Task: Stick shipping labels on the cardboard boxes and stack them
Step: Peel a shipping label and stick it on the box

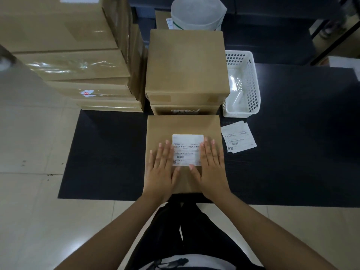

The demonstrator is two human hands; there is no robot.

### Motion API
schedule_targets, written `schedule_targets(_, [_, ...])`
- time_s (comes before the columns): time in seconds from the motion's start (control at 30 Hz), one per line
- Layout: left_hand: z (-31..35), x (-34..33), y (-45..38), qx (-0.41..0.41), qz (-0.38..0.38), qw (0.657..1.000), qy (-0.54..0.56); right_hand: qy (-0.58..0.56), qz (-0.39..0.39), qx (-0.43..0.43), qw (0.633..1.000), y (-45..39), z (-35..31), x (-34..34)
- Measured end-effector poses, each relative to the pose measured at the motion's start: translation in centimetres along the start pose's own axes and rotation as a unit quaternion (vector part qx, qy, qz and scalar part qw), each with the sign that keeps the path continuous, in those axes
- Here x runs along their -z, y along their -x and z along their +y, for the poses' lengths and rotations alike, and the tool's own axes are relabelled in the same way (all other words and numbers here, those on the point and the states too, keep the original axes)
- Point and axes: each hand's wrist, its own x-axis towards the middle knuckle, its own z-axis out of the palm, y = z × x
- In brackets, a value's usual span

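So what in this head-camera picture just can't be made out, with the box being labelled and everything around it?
- Print on the label: too small and blurred; its side edges lie under the left hand and right hand.
- The lower box in the stack ahead: covered by the box above it, its marking partly hidden.
- Contents of the white basket: something clear inside, too glary to name.
- The tall left stack: cut off by the top edge.

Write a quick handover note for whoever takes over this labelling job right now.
Left hand and right hand: both flat and open, pressing either side of the white shipping label on the near brown cardboard box.
Spare white labels lie on the black mat, right of that box.
Done: label placed on this box.
Left: stack it, likely onto the brown box pile behind; that pile's top shows no label.
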Motion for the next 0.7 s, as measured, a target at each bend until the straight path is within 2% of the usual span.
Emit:
schedule_targets(0.07, [-0.1, -0.4, 0.8, -0.144, -0.029, 0.989, -0.025, 0.006, -0.025, 0.135, 0.991, 0.4, 0.6, -0.1])
schedule_targets(0.1, [-0.3, -0.6, 1.0, -0.180, -0.040, 0.982, -0.035, 0.011, -0.036, 0.181, 0.983, 0.5, 0.9, -0.2])
schedule_targets(0.17, [-0.4, -0.9, 1.1, -0.178, -0.051, 0.982, -0.045, 0.027, -0.043, 0.200, 0.978, 0.4, 1.3, -0.4])
schedule_targets(0.33, [0.1, -0.6, 1.3, -0.145, -0.042, 0.987, -0.059, 0.058, -0.041, 0.164, 0.984, 0.7, 0.8, -0.2])
schedule_targets(0.4, [0.3, -0.4, 1.5, -0.055, -0.032, 0.997, -0.042, 0.049, -0.030, 0.104, 0.993, 1.2, 0.5, -0.1])
schedule_targets(0.5, [0.8, -0.1, 1.6, 0.065, -0.015, 0.998, -0.019, 0.026, 0.000, -0.051, 0.998, 1.8, 0.1, -0.2])
schedule_targets(0.57, [1.1, -0.1, 1.6, 0.079, -0.015, 0.997, -0.013, 0.016, 0.010, -0.090, 0.996, 2.0, -0.1, -0.3])
schedule_targets(0.7, [1.0, -0.2, 1.6, 0.079, -0.026, 0.996, -0.026, 0.009, 0.007, -0.095, 0.995, 1.9, -0.3, -0.5])
